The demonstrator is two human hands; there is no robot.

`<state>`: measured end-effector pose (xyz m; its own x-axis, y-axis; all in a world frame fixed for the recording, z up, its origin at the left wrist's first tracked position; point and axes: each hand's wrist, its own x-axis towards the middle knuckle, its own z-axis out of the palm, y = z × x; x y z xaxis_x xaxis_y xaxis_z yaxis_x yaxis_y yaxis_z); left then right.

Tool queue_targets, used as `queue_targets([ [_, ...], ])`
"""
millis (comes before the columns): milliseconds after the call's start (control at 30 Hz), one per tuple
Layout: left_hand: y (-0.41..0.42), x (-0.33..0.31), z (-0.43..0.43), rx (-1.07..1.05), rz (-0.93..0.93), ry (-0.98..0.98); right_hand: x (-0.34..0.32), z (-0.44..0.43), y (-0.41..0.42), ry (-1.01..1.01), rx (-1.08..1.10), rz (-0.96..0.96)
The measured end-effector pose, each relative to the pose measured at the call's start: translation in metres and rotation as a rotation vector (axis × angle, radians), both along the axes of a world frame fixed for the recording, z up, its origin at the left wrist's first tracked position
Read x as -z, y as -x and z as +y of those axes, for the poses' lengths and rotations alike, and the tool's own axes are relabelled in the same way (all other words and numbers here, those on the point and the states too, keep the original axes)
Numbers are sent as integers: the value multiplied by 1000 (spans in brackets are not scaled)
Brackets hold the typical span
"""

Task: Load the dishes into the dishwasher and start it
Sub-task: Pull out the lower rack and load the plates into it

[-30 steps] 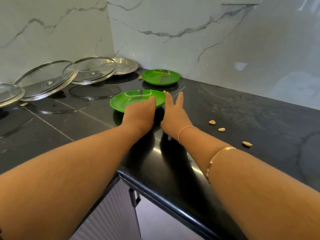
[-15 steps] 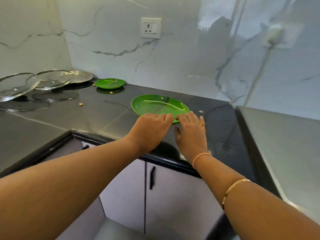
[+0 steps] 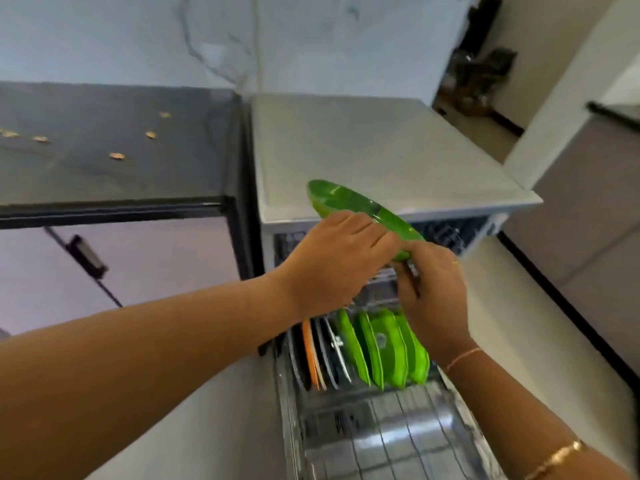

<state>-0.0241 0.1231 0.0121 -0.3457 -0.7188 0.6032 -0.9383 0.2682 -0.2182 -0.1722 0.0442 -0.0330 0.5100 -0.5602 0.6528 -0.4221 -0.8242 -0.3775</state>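
**Plate over the rack**

Your left hand (image 3: 332,261) and right hand (image 3: 433,292) both grip one green plate (image 3: 349,202), fingers curled on its near rim. It's tilted, held above the pulled-out rack (image 3: 381,438) of the dishwasher (image 3: 381,150), where other green plates (image 3: 384,344) stand on edge.

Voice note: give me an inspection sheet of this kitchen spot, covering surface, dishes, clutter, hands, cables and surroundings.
Surface: black counter, with the grey dishwasher top beside it.
Job's things: held plate, green, tilted above the pulled-out rack; racked green plates upright, with an orange plate and darker ones alongside.
Clutter: small bits scattered on the counter.
Hands: left hand and right hand both grip the held plate.
Cables: nothing seen.
Surroundings: marble wall, cabinet handle, doorway.
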Motion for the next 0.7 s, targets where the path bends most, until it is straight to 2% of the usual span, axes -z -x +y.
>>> queue_targets([
  [167,56,69,-45,183,78,-101,72,-8,83,-154,193,68],
  [267,83,118,-65,212,95,-226,111,-20,119,-213,316,132],
  [367,108,168,-87,128,66,-383,149,-41,143,-337,395,147],
  [567,152,267,-133,-45,42,-850,232,-118,174,-696,557,153],
  [700,183,341,-158,-142,110,-1012,296,-174,186,-839,563,189],
])
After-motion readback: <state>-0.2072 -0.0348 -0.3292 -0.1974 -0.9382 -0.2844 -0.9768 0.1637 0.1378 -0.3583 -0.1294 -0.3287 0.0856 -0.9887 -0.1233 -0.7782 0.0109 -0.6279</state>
